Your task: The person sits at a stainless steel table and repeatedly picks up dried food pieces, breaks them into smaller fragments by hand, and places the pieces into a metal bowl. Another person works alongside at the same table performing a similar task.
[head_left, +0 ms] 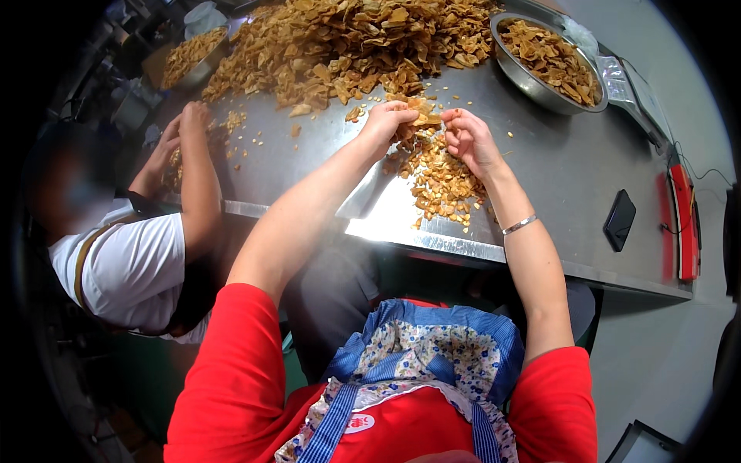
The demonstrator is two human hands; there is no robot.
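Observation:
My left hand (388, 123) pinches a dried golden-brown piece (423, 108) over a loose heap of small yellow-brown bits (446, 185) on the steel table (293, 174). My right hand (468, 139), a metal band on its wrist, is just right of it with fingers curled together; what lies between its fingertips is too small to make out. Beyond both hands rises a big pile of dried brown flakes (340, 42), with scattered yellow bits along its near side.
A steel bowl of flakes (544, 62) sits back right, another (193, 62) back left. A dark phone (620, 221) lies at right, near a red object with cables (683, 224). A co-worker in white (123, 270) works close on my left, both hands (185, 123) on the table.

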